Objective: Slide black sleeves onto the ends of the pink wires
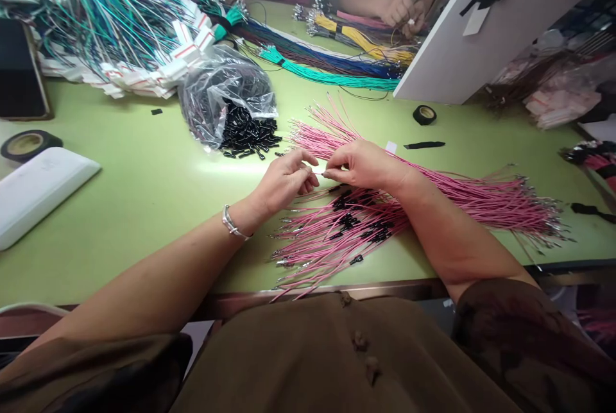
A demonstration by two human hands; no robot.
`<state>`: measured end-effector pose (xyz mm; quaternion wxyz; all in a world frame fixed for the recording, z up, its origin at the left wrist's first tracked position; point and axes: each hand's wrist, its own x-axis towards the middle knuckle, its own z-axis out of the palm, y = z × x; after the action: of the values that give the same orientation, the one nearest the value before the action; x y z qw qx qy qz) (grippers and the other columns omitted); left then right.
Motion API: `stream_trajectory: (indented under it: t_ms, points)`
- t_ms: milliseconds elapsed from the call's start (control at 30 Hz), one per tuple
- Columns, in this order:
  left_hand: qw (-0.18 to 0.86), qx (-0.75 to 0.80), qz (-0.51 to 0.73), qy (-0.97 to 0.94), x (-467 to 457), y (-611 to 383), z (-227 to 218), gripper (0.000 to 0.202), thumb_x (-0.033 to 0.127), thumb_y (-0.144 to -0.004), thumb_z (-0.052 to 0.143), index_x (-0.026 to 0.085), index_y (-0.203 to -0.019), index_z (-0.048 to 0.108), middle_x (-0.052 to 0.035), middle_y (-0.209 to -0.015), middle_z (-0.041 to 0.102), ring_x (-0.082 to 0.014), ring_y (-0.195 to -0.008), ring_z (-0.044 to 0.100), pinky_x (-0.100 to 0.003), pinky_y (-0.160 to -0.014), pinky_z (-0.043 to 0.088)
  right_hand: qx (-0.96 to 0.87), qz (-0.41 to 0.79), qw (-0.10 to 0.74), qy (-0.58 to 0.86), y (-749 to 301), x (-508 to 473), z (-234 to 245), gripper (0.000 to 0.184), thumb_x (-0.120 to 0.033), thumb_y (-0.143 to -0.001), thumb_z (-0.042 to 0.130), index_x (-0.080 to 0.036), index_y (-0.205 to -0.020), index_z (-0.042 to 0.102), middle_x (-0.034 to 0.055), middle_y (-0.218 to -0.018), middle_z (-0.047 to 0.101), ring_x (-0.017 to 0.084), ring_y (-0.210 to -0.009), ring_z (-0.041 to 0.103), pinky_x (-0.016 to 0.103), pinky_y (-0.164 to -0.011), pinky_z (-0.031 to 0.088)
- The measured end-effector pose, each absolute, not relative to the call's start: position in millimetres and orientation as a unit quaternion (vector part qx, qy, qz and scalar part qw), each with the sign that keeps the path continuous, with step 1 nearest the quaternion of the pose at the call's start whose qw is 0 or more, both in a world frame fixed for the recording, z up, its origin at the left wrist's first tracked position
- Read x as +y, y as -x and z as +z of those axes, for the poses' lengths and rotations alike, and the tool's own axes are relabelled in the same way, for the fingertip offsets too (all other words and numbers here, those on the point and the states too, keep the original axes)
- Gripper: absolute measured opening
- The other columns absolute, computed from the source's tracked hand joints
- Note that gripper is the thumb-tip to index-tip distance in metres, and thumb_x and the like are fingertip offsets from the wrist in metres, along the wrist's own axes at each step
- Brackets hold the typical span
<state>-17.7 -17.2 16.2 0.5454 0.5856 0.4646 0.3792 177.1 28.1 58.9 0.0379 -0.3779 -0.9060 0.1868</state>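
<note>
My left hand (287, 181) and my right hand (362, 165) meet above the green table (144, 188), fingertips pinched together on the end of a thin pink wire (318, 172). A silver bracelet sits on my left wrist. Beneath and to the right of my hands lie two spreads of pink wires (462, 198) with metal terminals; the nearer bunch (332, 233) carries small black sleeves. A clear plastic bag (224, 95) spills loose black sleeves (248, 137) just beyond my left hand.
Two other people's hands (399, 12) work wires at the far edge. Bundles of teal, blue and yellow wires (332, 60), tape rolls (26, 143) (424, 115), a white tray (38, 185), a white board (462, 47) and a dark tablet (19, 73) surround the area.
</note>
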Motion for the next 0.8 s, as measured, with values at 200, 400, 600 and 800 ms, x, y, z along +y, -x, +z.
stream_trajectory:
  t_ms: [200, 400, 600, 800]
  points:
    - [0.403, 0.464, 0.28, -0.738, -22.8, 22.7, 17.9, 0.024, 0.019, -0.082, 0.051, 0.019, -0.088, 0.074, -0.004, -0.086, 0.075, -0.0185, -0.084, 0.068, -0.032, -0.086, 0.051, -0.871, 0.276, -0.121, 0.389, -222.1, 45.8, 79.3, 0.014, -0.031, -0.076, 0.069, -0.021, -0.073, 0.079, 0.0023, -0.069, 0.07, 0.013, -0.062, 0.052, 0.031, -0.062, 0.035]
    - [0.288, 0.389, 0.223, -0.846, -27.2, 22.8, 16.9, 0.027, 0.023, -0.085, 0.051, 0.022, -0.093, 0.076, -0.0065, -0.088, 0.074, -0.0195, -0.083, 0.065, -0.033, -0.081, 0.05, -0.845, 0.273, -0.127, 0.443, -238.5, 50.8, 81.8, 0.007, -0.03, -0.068, 0.077, -0.022, -0.067, 0.078, -0.0009, -0.054, 0.064, 0.012, -0.053, 0.049, 0.031, -0.057, 0.032]
    - [0.301, 0.277, 0.203, -0.89, -39.8, 14.9, 25.4, 0.025, 0.024, -0.088, 0.049, 0.022, -0.089, 0.074, -0.0086, -0.083, 0.071, -0.0223, -0.088, 0.064, -0.037, -0.09, 0.049, -0.855, 0.142, -0.033, 0.498, -194.5, 35.8, 68.9, 0.023, -0.029, -0.084, 0.059, -0.017, -0.07, 0.073, 0.0047, -0.062, 0.064, 0.014, -0.058, 0.049, 0.032, -0.057, 0.032]
    - [0.365, 0.229, 0.231, -0.872, -52.9, 6.2, 30.9, 0.024, 0.037, -0.089, 0.056, 0.021, -0.082, 0.073, -0.0094, -0.079, 0.071, -0.0221, -0.082, 0.065, -0.037, -0.088, 0.05, -0.824, -0.006, 0.02, 0.567, -158.1, 28.7, 31.1, 0.029, -0.027, -0.093, 0.047, -0.013, -0.096, 0.072, 0.0166, -0.102, 0.07, 0.024, -0.088, 0.06, 0.033, -0.069, 0.038]
